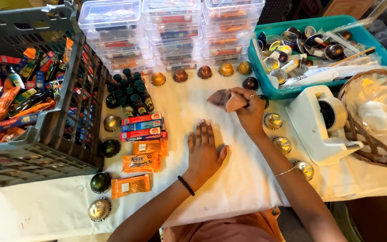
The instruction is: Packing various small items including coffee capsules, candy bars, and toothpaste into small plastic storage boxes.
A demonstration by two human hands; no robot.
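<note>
My left hand (204, 150) lies flat, fingers together, on the white cloth (229, 179) that covers the table. Farther back, my right hand (248, 109) pinches a small brownish piece of fabric or paper (225, 99) and holds it lifted just above the cloth. Round metallic domed capsules (273, 121) lie in an arc around both hands. Orange sachets (140, 162) and small red and blue boxes (143, 127) lie in a row to the left of my left hand.
A grey crate (63, 130) full of packets stands at left. Stacked clear plastic boxes (171, 31) line the back. A teal bin (363, 38) of capsules, a white tape dispenser (321, 123) and a wicker basket (357, 130) sit at right. Small dark bottles (128, 89) cluster by the crate.
</note>
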